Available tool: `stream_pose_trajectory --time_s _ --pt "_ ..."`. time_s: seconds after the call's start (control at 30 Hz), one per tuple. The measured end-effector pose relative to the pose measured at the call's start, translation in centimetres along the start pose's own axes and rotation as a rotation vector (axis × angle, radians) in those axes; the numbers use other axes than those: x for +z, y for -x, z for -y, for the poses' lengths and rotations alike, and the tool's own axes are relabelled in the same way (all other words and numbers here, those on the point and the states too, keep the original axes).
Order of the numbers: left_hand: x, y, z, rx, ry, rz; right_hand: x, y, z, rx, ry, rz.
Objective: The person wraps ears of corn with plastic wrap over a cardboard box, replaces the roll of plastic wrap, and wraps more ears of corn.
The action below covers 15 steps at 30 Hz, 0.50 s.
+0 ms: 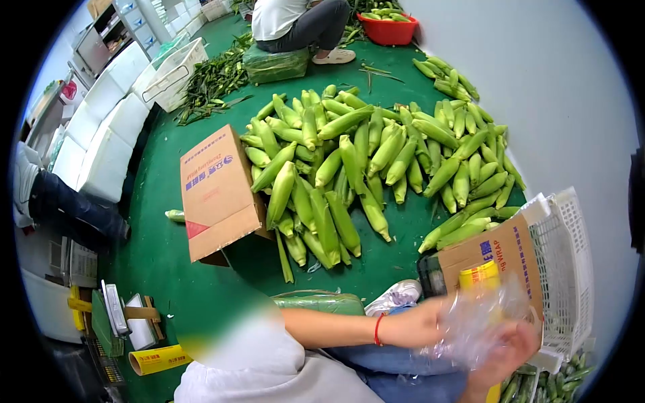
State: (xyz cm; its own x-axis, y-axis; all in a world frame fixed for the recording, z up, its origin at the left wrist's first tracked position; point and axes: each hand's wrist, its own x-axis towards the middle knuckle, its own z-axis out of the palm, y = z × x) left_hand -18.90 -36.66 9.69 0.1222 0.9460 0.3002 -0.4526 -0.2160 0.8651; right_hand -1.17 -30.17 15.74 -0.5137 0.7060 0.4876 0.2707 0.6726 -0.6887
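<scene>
My left hand point(426, 324), with a red string on its wrist, grips crumpled clear plastic film point(474, 329). On the film's other side, my right hand point(514, 352) has its fingers curled around the edge; motion blurs both hands. Just beyond them a yellow-labelled roll point(480, 274) stands against a cardboard box point(494, 254). The film partly covers the roll's lower end. Green ears of corn point(376, 154) in their husks lie in a large pile on the green floor.
An open carton point(223, 191) lies tipped beside the pile. A white plastic crate point(568, 269) stands at right. Another person point(295, 27) sits on a wrapped bundle point(275, 64) near husk scraps point(215, 80). A red basin point(388, 30) is behind. A yellow tube point(159, 360) lies at lower left.
</scene>
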Motion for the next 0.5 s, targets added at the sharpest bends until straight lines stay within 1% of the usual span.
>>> stream_pose_trajectory --time_s 0.03,0.1,0.17,0.2,0.23,0.27,0.3,0.33,0.4,0.43,0.47,0.5 --pt "-1.0 0.0 -0.9 -0.070 0.310 -0.068 1.3 -1.9 1.6 -0.221 0.200 0.101" --pt "-2.3 0.1 -2.3 -0.207 0.937 -0.204 2.5 -2.2 1.7 -0.436 0.437 0.232" --pt "-2.7 1.1 -2.6 -0.171 0.467 -0.226 4.8 -1.5 -0.9 -0.446 0.510 0.267" --pt "-2.7 2.0 -2.7 -0.152 0.233 -0.242 5.6 -1.5 -1.1 -0.388 0.428 0.347" --pt "-2.6 3.5 -3.2 0.105 -0.423 -0.215 6.1 -1.3 -1.0 -0.321 0.346 0.430" --pt "-2.9 5.1 -2.9 0.009 -0.233 -0.310 6.7 -1.3 -0.9 -0.255 0.266 0.505" --pt "-3.6 6.9 -1.8 -0.084 -0.041 -0.398 7.5 -1.8 1.3 -0.215 0.245 0.725" --pt "-4.7 8.7 -1.0 -0.179 0.154 -0.478 9.0 -1.3 2.6 -0.252 0.176 0.770" --pt "-7.7 13.6 -0.6 -0.290 0.275 -0.751 9.6 -1.3 3.9 -0.272 -0.053 0.987" --pt "-9.4 15.9 -0.5 -0.321 0.297 -0.993 9.2 -1.3 4.2 -0.242 -0.012 0.995" --pt "-12.6 20.3 1.8 -0.428 0.237 -1.211 8.5 -1.5 4.3 -0.219 0.027 1.004" --pt "-15.0 24.6 4.3 -0.314 0.275 -1.473 7.7 -1.6 4.1 -0.205 0.063 1.011"
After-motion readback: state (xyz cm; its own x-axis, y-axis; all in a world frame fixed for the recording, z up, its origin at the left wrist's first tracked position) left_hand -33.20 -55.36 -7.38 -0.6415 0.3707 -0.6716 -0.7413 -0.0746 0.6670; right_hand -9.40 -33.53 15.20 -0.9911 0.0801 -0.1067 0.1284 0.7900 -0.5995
